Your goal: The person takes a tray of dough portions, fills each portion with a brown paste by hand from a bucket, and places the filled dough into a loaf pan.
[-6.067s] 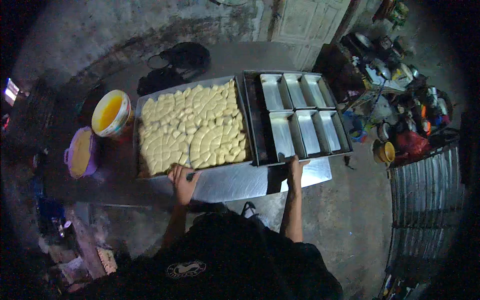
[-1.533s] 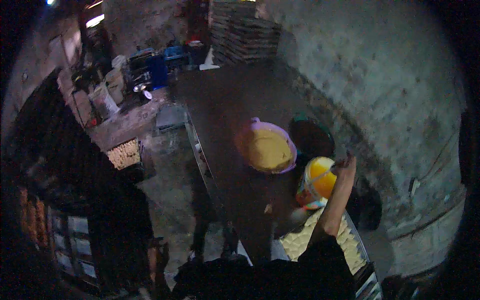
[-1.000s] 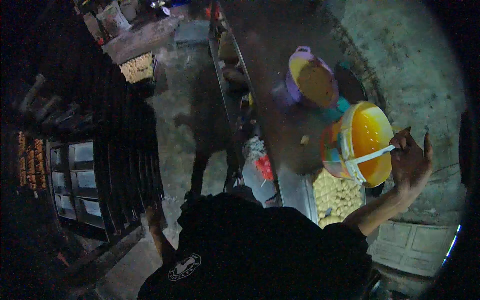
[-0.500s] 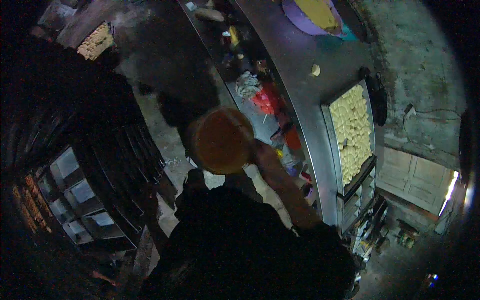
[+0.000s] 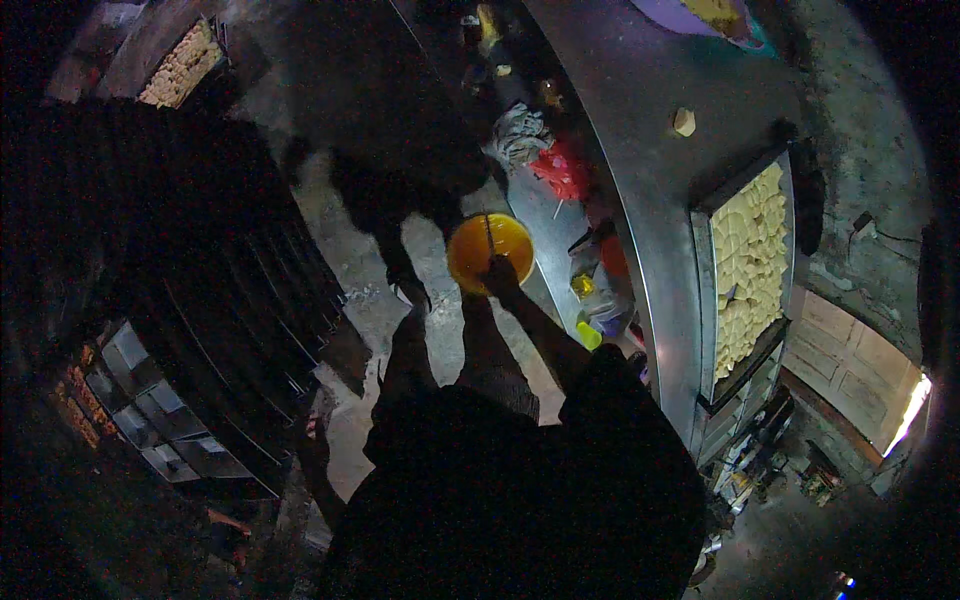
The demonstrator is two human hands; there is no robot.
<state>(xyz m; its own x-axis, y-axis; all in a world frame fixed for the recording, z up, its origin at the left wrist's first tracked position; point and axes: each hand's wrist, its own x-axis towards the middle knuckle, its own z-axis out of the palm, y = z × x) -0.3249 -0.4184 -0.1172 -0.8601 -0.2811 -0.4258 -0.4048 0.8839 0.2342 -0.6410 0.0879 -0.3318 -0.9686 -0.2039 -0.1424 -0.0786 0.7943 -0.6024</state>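
Note:
My right hand (image 5: 501, 275) reaches down in front of my legs and is closed at the near side of a round yellow bucket (image 5: 463, 258). A narrow dark bar (image 5: 489, 232) runs from the bucket's far rim to my fingers; whether it is the bucket's handle or a separate tool, I cannot tell. The bucket hangs or stands low near my right leg, and its inside looks yellow-orange. On the left my left arm hangs down, with my left hand (image 5: 315, 425) dark beside the rack (image 5: 245, 290); its fingers are too dim to make out.
Along my right runs a long metal table (image 5: 640, 190) with a tray of pale dough pieces (image 5: 748, 270), a loose piece (image 5: 684, 122) and a purple basin (image 5: 670, 12). Cloths (image 5: 520, 135), a red bag (image 5: 562, 175) and clutter lie below. Another filled tray (image 5: 183, 67) is far left.
The bucket has gone down and slightly right, looking smaller now, with its inside in view. My right hand moved down with it. My view has shifted, so the table appears further right.

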